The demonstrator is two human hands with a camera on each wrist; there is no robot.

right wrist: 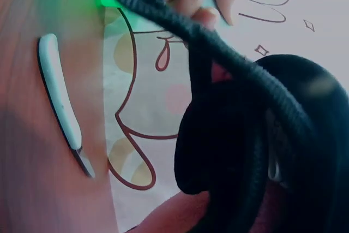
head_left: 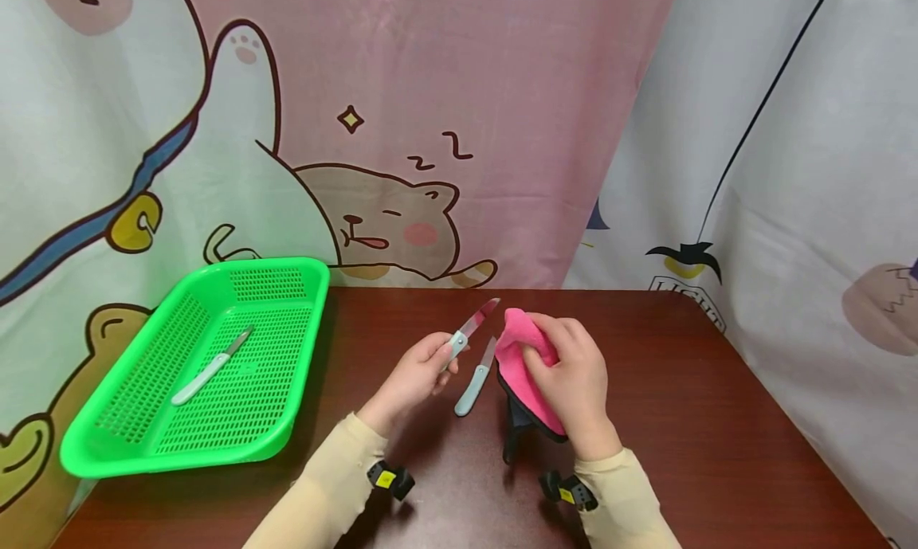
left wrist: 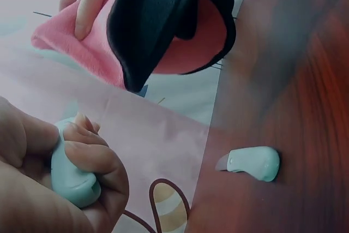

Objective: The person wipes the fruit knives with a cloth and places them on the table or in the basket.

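My left hand (head_left: 419, 370) grips a small paring knife (head_left: 468, 326) by its pale green handle, the blade pointing up and away. Pinkish red covers the outer part of that blade. In my right hand (head_left: 577, 378) is a pink cloth (head_left: 518, 366) with black edging, bunched under the fingers just right of the blade tip. Its black underside and strap (right wrist: 229, 53) fill much of the right wrist view. Between the hands, a second paring knife (head_left: 473, 390) lies on the table, its pale handle (left wrist: 256, 162) toward me.
A green plastic basket (head_left: 319, 294) with mesh sides stands at the left of the dark wooden table (head_left: 688, 421). Inside it lies another paring knife (head_left: 204, 378). A curtain with cartoon animals (head_left: 531, 135) hangs along the table's back edge.
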